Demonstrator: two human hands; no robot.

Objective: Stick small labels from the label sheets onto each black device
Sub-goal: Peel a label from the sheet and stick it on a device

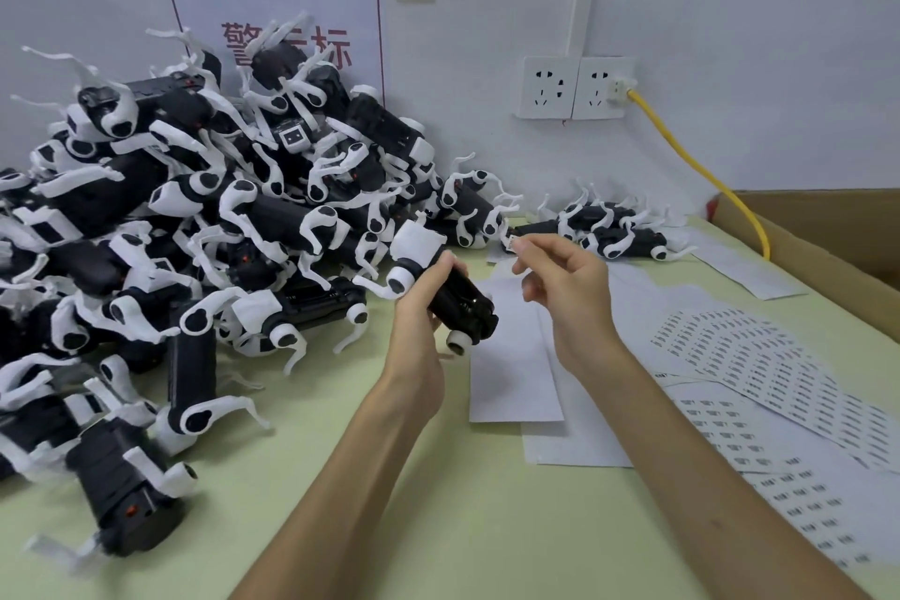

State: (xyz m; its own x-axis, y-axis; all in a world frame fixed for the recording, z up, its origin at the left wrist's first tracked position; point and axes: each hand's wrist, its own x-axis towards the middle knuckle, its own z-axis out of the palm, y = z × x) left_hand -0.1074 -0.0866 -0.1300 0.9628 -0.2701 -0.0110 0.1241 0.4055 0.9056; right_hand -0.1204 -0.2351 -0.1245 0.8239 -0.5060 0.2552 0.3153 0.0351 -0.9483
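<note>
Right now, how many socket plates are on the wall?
2, side by side on the wall: the left socket plate is free, the right socket plate holds a plug with a yellow cable. None seem hidden.

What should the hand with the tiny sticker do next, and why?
Probably move the small label across to the black device and press it on. The right hand pinches the label in the air, not touching the device, while the left hand grips the device with its black body showing.
</note>
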